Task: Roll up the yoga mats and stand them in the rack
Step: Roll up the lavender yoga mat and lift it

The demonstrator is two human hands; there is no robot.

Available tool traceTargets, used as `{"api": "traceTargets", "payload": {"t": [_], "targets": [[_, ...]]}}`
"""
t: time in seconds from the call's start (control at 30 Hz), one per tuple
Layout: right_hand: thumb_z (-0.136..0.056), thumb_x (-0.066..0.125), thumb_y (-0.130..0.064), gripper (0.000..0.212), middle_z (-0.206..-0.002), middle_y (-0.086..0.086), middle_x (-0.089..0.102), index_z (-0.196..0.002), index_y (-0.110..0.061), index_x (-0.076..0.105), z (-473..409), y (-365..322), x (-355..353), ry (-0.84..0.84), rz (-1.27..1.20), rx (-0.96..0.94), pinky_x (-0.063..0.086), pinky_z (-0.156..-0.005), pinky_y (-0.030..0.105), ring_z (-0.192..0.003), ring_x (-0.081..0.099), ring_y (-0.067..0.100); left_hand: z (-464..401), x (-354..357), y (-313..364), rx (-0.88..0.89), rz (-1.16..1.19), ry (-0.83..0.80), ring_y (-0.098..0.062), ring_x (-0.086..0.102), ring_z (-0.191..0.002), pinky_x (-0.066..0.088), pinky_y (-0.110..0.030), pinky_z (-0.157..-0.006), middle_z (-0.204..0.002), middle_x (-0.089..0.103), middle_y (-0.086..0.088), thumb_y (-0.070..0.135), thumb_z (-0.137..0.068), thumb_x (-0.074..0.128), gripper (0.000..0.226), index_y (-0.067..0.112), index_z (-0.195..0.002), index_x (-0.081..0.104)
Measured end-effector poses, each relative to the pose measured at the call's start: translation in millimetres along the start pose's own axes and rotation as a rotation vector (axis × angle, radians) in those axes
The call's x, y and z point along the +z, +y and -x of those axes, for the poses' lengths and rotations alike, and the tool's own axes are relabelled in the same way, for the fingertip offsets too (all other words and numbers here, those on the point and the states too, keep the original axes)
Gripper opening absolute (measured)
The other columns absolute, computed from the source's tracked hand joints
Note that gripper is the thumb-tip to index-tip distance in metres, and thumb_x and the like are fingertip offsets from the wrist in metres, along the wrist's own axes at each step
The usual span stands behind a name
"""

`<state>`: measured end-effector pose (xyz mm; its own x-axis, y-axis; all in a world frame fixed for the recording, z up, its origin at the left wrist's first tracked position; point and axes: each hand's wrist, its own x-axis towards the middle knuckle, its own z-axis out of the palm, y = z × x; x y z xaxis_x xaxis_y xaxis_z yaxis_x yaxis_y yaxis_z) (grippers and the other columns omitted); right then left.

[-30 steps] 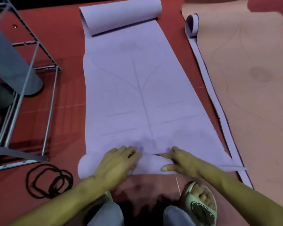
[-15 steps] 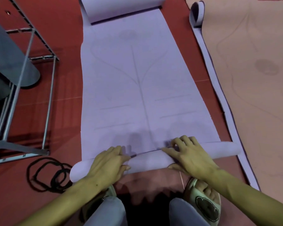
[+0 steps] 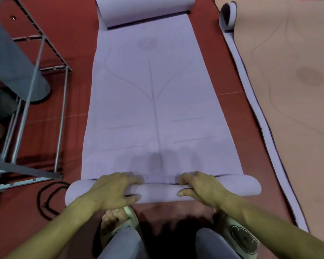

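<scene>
Only a thin roll (image 3: 157, 192) has been formed at the near end of the lilac mat (image 3: 153, 109); most of it is judged still to be rolled. Beyond the roll the mat lies flat on the red floor (image 3: 223, 86), its far end curled. Right of the lilac mat a tan mat (image 3: 292, 109) lies unrolled; left of it stands the rack (image 3: 36, 75). The roll is gripped by the left hand (image 3: 112, 191) and right hand (image 3: 200, 187), fingers curled over its top, thumbs underneath.

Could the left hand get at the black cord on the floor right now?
Probably yes. The black cord lies on bare floor just left of the left hand, with nothing between them, but that hand would have to let go of the purple mat.
</scene>
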<state>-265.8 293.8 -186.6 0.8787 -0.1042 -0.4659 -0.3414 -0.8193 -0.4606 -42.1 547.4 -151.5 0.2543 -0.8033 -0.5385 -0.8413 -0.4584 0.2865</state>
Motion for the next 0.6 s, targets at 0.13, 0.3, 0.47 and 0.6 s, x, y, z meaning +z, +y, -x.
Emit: {"api": "traceTargets", "payload": {"t": [0.13,0.3,0.47,0.6], "targets": [[-0.090,0.066,-0.068,0.041,-0.116,-0.015,0.052,-0.113,-0.034,0.060,-7,5,-1,-0.008,-0.092,-0.026,0.052,-0.088,0.038,-0.109,0.056,0.013,-3,13,26,0.085,-0.125,0.259,-0.010,0.068,-0.104,0.050,-0.027,-0.074,-0.119,0.067,0.022,0.079,-0.078,0.068,0.060,0.051,-0.129,0.052],[-0.093,0.061,-0.068,0.046,-0.127,-0.009,0.054,-0.128,-0.039,0.057,4,4,-5,0.009,0.158,-0.049,0.048,-0.092,0.039,-0.116,0.052,0.022,-9,32,25,-0.085,0.007,0.112,-0.016,0.064,-0.115,0.043,-0.032,-0.081,-0.120,0.069,0.014,0.074,-0.093,0.052,0.044,0.041,-0.120,0.063],[-0.094,0.068,-0.051,0.030,-0.121,-0.011,0.057,-0.123,-0.043,0.066,9,14,7,-0.018,-0.013,0.004,0.052,-0.093,0.036,-0.111,0.061,0.019,-14,27,16,-0.020,0.033,0.005,-0.012,0.062,-0.105,0.045,-0.032,-0.084,-0.113,0.067,0.017,0.076,-0.098,0.043,0.043,0.043,-0.116,0.062],[-0.096,0.073,-0.032,0.016,-0.116,-0.015,0.070,-0.113,-0.034,0.076,-5,19,1,-0.132,-0.198,0.007,0.046,-0.095,0.022,-0.107,0.063,0.004,-11,24,15,-0.031,-0.002,0.040,-0.008,0.060,-0.105,0.043,-0.032,-0.080,-0.112,0.063,0.018,0.076,-0.098,0.043,0.041,0.044,-0.116,0.063]]}}
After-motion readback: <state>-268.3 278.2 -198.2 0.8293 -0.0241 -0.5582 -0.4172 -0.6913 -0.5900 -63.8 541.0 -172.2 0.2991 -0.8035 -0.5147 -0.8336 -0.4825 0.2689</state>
